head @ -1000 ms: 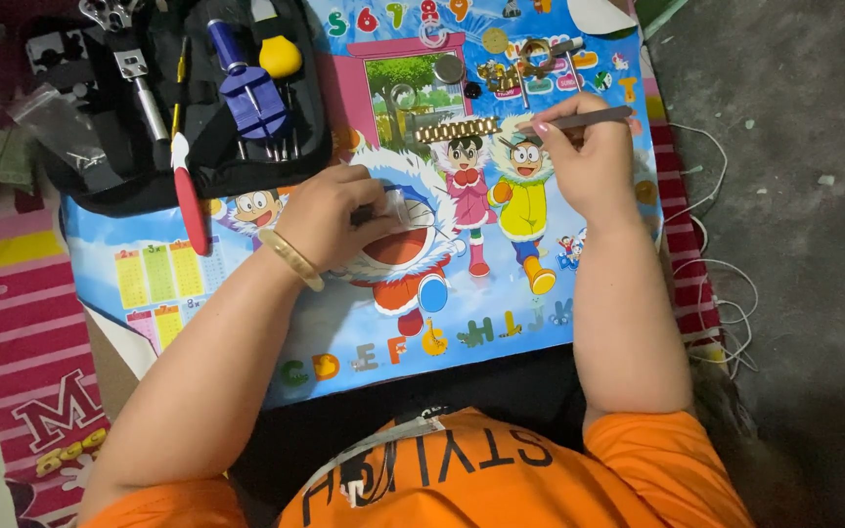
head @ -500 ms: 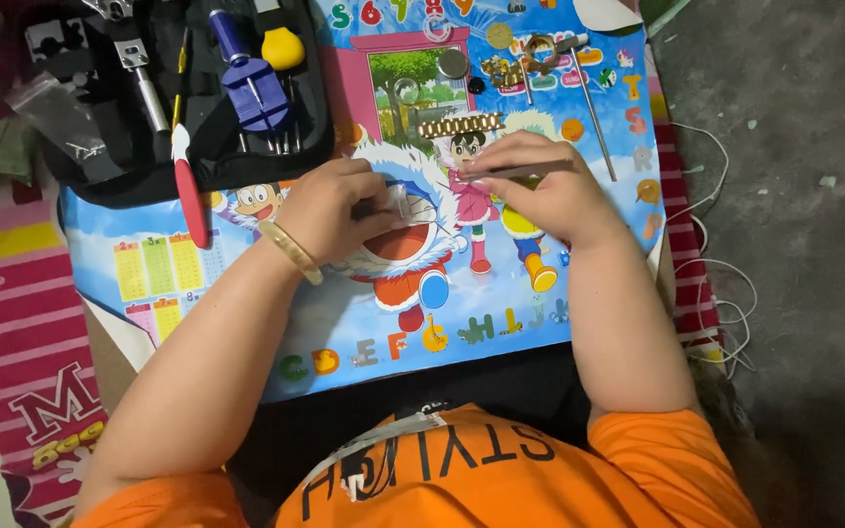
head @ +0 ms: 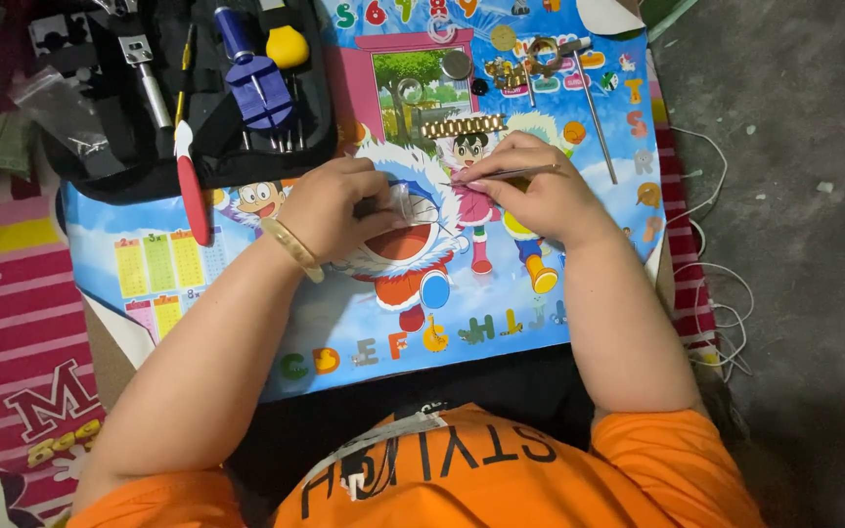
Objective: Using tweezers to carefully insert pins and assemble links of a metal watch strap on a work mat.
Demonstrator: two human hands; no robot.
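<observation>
My left hand (head: 339, 205) rests on a colourful cartoon-printed board (head: 246, 284) and pinches a small metal piece between its fingertips; what the piece is I cannot tell. A gold bangle (head: 295, 249) circles that wrist. My right hand (head: 530, 191) holds thin metal tweezers (head: 501, 177), their tip pointing left toward the piece in the left fingers. Just above the hands lies a gold link watch band (head: 464, 125).
A black tool case (head: 90, 137) at the top left holds a blue-handled tool (head: 251, 73), a yellow-capped tool (head: 288, 44) and a red-handled one (head: 191, 186). Small metal parts, a round disc (head: 457, 65) and a thin rod (head: 594, 115) lie at the top. White cable (head: 721, 293) trails on the right.
My right hand came down and leftward from the board's upper right with the tweezers, until its tip met the left fingers. The left hand stayed in place.
</observation>
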